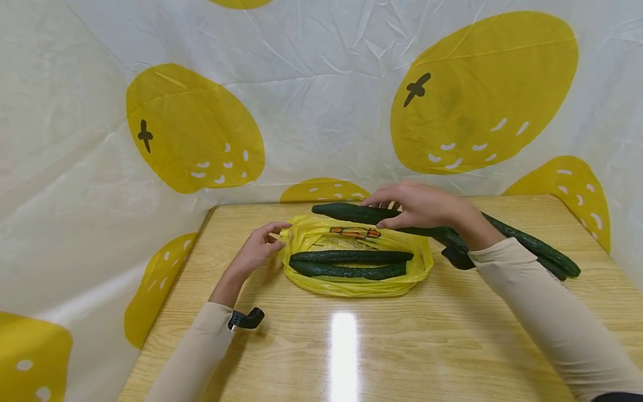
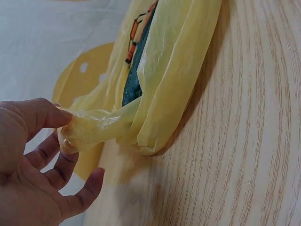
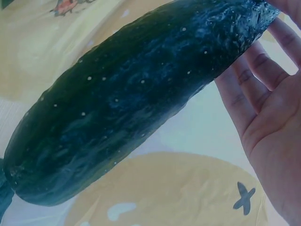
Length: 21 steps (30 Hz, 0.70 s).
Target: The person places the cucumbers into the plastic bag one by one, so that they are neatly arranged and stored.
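Note:
A yellow plastic bag (image 1: 331, 287) lies on the table with its mouth spread. Two dark green cucumbers (image 1: 351, 257) rest side by side inside it. My left hand (image 1: 246, 254) is at the bag's left end; in the left wrist view its thumb and forefinger pinch a gathered corner of the bag (image 2: 94, 125). Over the bag's far edge, my right hand (image 1: 424, 206) holds another long cucumber (image 1: 344, 211), its left end reaching past the bag's middle. The right wrist view shows that cucumber (image 3: 117, 99) large, fingers at its upper end.
More cucumbers (image 1: 534, 245) lie on the wooden table (image 1: 271, 363) at the right, partly behind my right forearm. A white sheet (image 1: 321, 128) with yellow fruit prints hangs along the table's back and left side. A black wrist mount (image 1: 246, 318) sticks out from my left sleeve.

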Available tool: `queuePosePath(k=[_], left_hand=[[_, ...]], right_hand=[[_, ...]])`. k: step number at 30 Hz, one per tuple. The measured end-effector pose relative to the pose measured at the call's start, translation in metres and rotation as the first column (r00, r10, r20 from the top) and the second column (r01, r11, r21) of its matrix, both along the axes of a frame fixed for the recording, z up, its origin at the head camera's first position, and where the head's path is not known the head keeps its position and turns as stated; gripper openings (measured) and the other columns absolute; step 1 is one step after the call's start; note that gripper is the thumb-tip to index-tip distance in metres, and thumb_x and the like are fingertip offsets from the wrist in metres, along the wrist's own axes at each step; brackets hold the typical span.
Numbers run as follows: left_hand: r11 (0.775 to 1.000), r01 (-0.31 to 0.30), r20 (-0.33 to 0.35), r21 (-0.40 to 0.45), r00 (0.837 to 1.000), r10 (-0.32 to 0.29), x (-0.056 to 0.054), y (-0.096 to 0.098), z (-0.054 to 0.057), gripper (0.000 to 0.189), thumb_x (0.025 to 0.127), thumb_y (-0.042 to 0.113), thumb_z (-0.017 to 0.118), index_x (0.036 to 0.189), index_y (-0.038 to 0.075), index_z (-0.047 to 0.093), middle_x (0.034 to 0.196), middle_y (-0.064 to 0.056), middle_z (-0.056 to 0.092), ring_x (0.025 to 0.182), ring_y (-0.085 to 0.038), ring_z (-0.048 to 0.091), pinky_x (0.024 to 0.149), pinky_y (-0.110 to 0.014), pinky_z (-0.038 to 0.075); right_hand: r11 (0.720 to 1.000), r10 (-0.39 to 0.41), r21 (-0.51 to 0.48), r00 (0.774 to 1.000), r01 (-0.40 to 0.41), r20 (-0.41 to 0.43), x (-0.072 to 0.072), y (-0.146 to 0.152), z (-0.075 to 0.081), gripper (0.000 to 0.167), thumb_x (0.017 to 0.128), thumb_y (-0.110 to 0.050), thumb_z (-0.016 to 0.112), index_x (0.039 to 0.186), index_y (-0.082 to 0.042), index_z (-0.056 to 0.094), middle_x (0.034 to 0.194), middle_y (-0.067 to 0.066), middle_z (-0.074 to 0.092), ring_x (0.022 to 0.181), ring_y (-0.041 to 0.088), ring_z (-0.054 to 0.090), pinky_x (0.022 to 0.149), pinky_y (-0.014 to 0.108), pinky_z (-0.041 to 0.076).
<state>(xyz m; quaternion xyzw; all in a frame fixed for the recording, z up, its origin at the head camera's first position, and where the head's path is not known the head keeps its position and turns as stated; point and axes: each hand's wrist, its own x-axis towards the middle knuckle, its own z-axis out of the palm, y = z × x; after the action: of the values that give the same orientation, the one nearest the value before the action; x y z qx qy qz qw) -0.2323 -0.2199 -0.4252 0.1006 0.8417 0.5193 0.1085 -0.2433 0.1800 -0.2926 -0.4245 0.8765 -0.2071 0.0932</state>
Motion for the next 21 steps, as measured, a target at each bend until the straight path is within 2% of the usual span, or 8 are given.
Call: queuePosePath(k=[9,13,21], left_hand=[[1.000,0.008,-0.012,-0.005,1.000,-0.008,0.001,0.000,0.002,0.045,0.099,0.003,0.062,0.142,0.013,0.059,0.129,-0.016,0.049,0.093,-0.026,0.055,0.081,-0.047,0.052],[1.000,0.016,-0.013,0.010,1.000,-0.016,0.001,0.000,0.002,0.045,0.099,0.003,0.062,0.142,0.013,0.059,0.129,-0.017,0.049,0.094,-0.027,0.055,0.082,-0.048,0.051],[1.000,0.020,0.004,0.024,1.000,-0.021,0.001,0.000,0.001,0.047,0.099,0.001,0.060,0.145,0.008,0.056,0.134,-0.020,0.047,0.096,-0.030,0.053,0.084,-0.052,0.049]], right_hand=[[0.997,0.057,-0.042,0.998,-0.057,-0.002,-0.002,-0.017,-0.002,0.049,0.097,-0.033,0.070,0.144,-0.021,0.059,0.132,-0.001,0.064,0.112,0.019,0.064,0.089,0.045,0.055],[0.995,0.082,-0.064,0.997,-0.082,-0.014,-0.002,-0.022,-0.004,0.050,0.098,-0.029,0.069,0.145,-0.018,0.057,0.134,0.003,0.064,0.112,0.021,0.064,0.088,0.046,0.056],[0.987,0.108,-0.114,0.993,-0.113,-0.051,-0.005,-0.031,-0.022,0.051,0.096,-0.025,0.072,0.143,-0.012,0.058,0.133,0.007,0.065,0.108,0.022,0.066,0.086,0.043,0.057]])
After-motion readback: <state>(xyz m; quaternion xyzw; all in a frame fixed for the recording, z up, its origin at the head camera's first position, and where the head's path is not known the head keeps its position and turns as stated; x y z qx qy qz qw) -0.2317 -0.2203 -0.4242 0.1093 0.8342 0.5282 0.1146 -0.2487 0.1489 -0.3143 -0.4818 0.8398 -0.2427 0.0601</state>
